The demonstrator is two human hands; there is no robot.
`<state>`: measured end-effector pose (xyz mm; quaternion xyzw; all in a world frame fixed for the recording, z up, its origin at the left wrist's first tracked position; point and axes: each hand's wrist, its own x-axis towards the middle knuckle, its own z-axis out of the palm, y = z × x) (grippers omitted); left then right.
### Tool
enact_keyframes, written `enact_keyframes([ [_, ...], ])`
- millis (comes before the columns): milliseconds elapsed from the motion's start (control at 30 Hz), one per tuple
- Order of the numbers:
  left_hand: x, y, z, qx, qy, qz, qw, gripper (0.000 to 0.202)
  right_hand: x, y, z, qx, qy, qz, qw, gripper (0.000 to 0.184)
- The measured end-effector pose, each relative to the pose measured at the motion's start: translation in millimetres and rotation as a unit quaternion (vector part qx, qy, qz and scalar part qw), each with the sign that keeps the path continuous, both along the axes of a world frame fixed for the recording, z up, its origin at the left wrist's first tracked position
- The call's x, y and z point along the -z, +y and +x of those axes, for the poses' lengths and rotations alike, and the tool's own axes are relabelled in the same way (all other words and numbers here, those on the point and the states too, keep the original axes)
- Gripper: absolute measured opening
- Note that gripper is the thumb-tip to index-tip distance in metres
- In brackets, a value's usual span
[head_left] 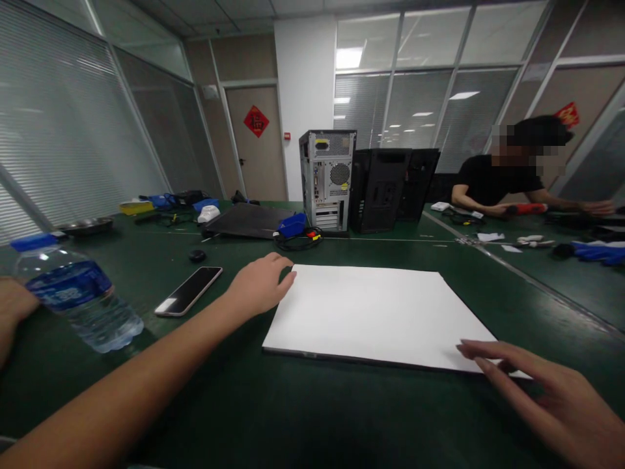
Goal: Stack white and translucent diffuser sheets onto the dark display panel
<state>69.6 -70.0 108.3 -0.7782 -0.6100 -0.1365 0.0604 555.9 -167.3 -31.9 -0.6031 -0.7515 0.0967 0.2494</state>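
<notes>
A white sheet of paper (375, 316) lies flat in front of me on the green table, with a thin dark edge showing beneath its near side. My left hand (263, 281) rests at its far left corner, fingertips against the edge and thumb held apart. At the near right corner, my right hand (547, 391) has its index finger and thumb spread apart over the paper; whether they press on it I cannot tell. Neither hand visibly holds anything. To the left of my left hand lies a smartphone (190, 291), screen up.
A tilted water bottle (81, 293) is at left, beside another person's hand (12, 312). An open computer case (328, 179), black panels (385, 189) and cables (300, 242) stand farther back. A co-worker (508, 172) sits at right, holding a red tool (530, 209).
</notes>
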Motion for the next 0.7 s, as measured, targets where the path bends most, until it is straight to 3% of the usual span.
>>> enact_keyframes([
  [133,47.0,47.9,-3.9,-0.050,-0.051,-0.009,0.997,0.052,-41.9,58.8,8.6,-0.038,-0.025,0.009,0.999,0.046],
  [200,61.3,60.5,-1.7,-0.052,-0.056,-0.015,0.997,0.054,-56.5,99.0,18.5,-0.044,-0.088,-0.014,0.995,0.047],
  [267,71.5,66.7,3.6,-0.050,-0.058,-0.015,0.997,0.056,-61.1,143.4,27.7,-0.007,-0.132,0.010,0.991,0.052],
  [367,84.8,67.8,11.3,-0.046,-0.062,-0.003,0.997,0.057,-51.0,202.0,32.3,-0.016,-0.150,0.026,0.988,0.055],
  [467,97.3,65.9,12.4,-0.026,-0.066,0.021,0.997,0.057,-34.7,237.5,22.3,-0.027,-0.143,0.028,0.989,0.055],
  [700,115.8,74.8,2.7,-0.004,-0.084,0.013,0.996,0.046,-16.8,251.8,-2.3,0.012,-0.134,0.046,0.990,0.051],
])
